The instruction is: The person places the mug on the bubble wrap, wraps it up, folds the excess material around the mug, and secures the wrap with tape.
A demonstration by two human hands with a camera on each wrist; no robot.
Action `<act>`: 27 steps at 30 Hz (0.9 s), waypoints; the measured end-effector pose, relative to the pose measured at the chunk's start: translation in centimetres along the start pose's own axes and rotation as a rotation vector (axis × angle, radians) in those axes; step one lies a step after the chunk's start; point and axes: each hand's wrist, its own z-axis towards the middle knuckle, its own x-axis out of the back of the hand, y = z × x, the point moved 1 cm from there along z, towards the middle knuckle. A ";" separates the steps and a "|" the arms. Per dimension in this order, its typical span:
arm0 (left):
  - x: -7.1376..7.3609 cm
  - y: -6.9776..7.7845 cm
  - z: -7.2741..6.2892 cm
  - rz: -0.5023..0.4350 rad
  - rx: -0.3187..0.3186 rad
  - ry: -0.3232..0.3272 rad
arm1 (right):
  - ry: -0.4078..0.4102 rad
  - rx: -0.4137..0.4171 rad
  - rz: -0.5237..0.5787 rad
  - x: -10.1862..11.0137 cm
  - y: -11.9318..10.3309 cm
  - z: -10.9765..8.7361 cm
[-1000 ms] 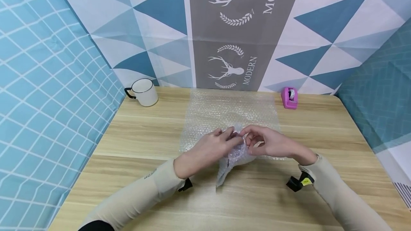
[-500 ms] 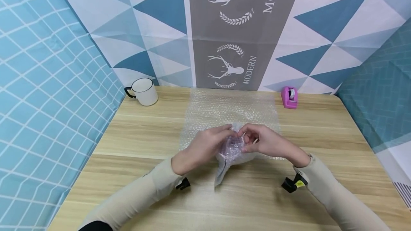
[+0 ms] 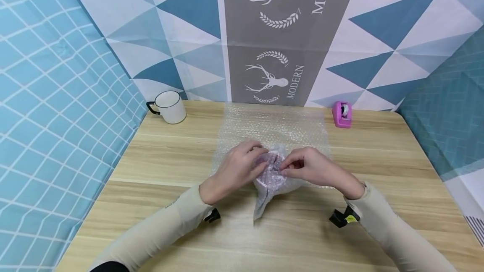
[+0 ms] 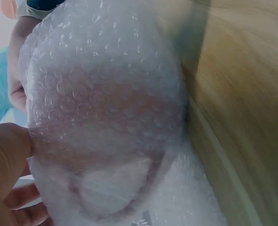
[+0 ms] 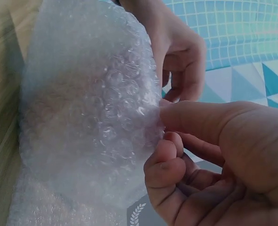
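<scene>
A bundle in clear bubble wrap [image 3: 270,181] stands on the wooden table, its pointed flap hanging toward the near edge. Through the plastic in the left wrist view, a darker curved loop shows faintly. My left hand [image 3: 236,167] curves over the bundle's left upper side, its thumb [image 4: 9,141] on the near face and its fingers behind the edge. From the right, my right hand [image 3: 310,165] pinches the wrap's top with thumb and forefinger, and its other fingers curl under, plain in the right wrist view. The bubble wrap [image 5: 92,108] hides what is inside.
Behind the bundle, a flat bubble wrap sheet [image 3: 272,123] reaches the table's back edge. A white mug [image 3: 174,110] with a black handle stands back left. At the back right sits a pink tape dispenser [image 3: 342,116]. Patterned cloth walls surround the table [image 3: 162,154].
My left hand has shifted a little left, uncovering more of the bundle's top. My right hand's fingers have closed together on the wrap's edge and moved slightly left.
</scene>
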 end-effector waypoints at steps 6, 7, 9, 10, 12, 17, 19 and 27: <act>0.1 0.4 -0.1 -0.016 0.019 -0.035 | 0.023 -0.031 -0.009 -0.3 -0.1 0.0; 0.2 0.4 -0.2 -0.023 0.012 -0.043 | 0.024 -0.039 -0.008 -0.3 -0.1 0.0; 0.4 0.6 -0.2 -0.043 -0.006 -0.060 | 0.027 -0.056 -0.001 -0.4 -0.1 -0.1; 0.6 0.7 -0.1 -0.052 -0.014 -0.073 | 0.026 -0.066 0.007 -0.4 -0.1 -0.1; 1.0 1.0 -0.1 -0.061 -0.023 -0.104 | 0.029 -0.083 0.021 -0.4 -0.1 -0.1; 1.8 2.0 -0.1 -0.037 -0.006 -0.195 | 0.038 -0.110 0.035 -0.6 -0.1 -0.2; 1.9 2.5 -0.1 -0.013 0.007 -0.217 | 0.042 -0.114 0.033 -0.6 -0.1 -0.2; 1.9 3.5 0.0 0.021 0.101 -0.253 | 0.019 -0.094 0.088 0.1 0.4 -0.3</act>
